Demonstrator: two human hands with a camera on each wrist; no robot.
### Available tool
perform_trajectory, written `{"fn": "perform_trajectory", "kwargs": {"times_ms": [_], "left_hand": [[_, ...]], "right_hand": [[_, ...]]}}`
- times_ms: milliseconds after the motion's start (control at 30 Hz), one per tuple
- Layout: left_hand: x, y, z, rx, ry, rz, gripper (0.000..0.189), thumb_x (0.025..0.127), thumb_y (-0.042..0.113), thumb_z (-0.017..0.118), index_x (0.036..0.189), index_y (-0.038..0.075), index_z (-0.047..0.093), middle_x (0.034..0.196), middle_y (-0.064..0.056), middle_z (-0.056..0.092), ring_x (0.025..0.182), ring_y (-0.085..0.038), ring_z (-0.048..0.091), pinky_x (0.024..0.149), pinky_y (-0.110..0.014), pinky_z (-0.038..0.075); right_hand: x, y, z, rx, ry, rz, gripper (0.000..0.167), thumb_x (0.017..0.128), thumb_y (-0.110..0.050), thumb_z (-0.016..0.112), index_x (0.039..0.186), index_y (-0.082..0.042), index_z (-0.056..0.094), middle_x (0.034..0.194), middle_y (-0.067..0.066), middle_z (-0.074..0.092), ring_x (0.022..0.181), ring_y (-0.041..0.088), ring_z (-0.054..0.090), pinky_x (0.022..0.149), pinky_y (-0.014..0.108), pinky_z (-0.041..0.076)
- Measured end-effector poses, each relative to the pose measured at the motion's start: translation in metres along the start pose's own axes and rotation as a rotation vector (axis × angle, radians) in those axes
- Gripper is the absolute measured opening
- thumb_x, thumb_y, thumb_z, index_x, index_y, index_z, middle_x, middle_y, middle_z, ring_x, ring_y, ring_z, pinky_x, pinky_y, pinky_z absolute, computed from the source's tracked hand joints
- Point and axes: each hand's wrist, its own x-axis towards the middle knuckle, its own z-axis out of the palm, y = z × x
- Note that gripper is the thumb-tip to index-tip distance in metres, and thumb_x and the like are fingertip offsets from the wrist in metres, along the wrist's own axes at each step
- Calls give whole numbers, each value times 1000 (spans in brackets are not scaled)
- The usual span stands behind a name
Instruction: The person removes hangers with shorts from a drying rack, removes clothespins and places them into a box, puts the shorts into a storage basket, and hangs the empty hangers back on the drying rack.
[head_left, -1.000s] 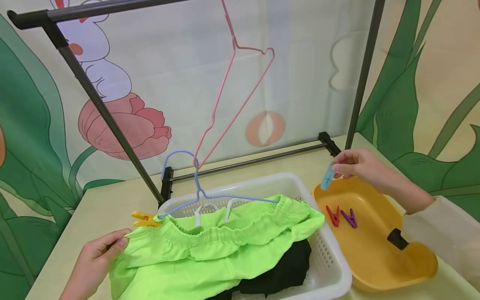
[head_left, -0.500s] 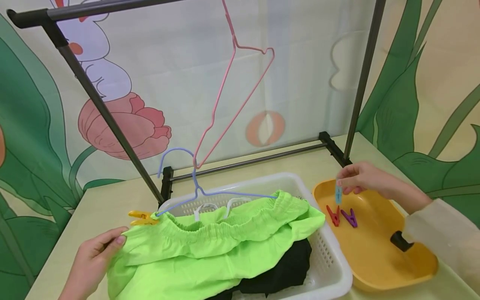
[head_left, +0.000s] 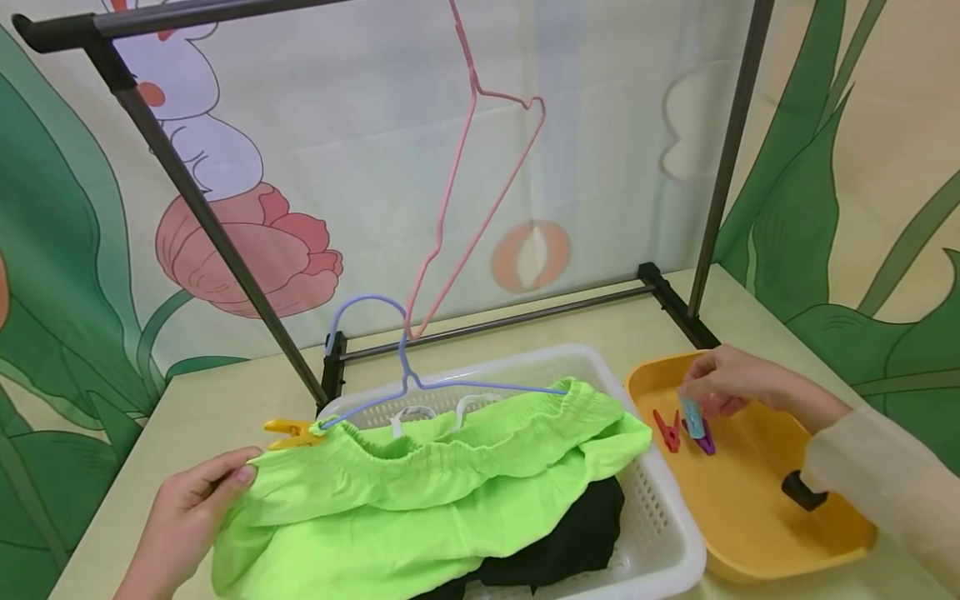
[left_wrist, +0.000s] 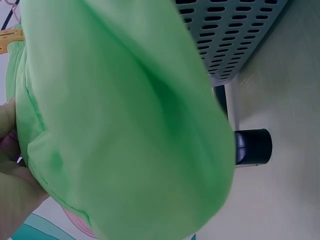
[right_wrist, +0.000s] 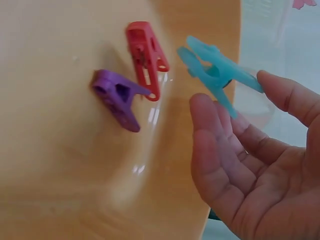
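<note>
Head view: the right hand point(head_left: 729, 382) pinches a blue clip point(head_left: 692, 420), its marking illegible, while the left hand point(head_left: 186, 510) grips green fabric point(head_left: 405, 525).

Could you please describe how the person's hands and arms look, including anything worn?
Both the left hand and right hand are bare, with no gloves or visible rings. A loose, pale cream sleeve shows on the right side only. A black piece adjoins it, possibly worn.

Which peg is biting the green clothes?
The yellow peg: it's clipped on the green waistband. The blue peg is in the right hand; the red peg and purple peg lie in the yellow tray.
</note>
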Motion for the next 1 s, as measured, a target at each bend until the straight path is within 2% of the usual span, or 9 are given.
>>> {"fn": "perform_trajectory", "kwargs": {"times_ms": [367,633,1000], "left_hand": [[2,6,2,28,-9,-11,21,86,3,54,101,-9,61,90,33,54,83,18,49,65,-5,42],[2,4,4,24,-11,-15,22,86,4,54,102,-9,61,90,34,53,84,19,49,66,-5,42],[1,1,8,4,1,-1,20,85,3,55,100,-8,62,89,33,54,83,18,49,66,-4,41]], "right_hand": [[1,4,11,-49,-65,70,27,79,-25,61,91,-1,59,67,2,59,57,16,58,56,28,50],[0,3,20,-83,-92,107,22,78,-26,63,80,-4,60,61,1,60,52,14,59,52,25,50],[1,8,36,-103,-107,127,21,75,-24,66,73,-5,60,54,3,59,47,13,59,48,25,49]]}}
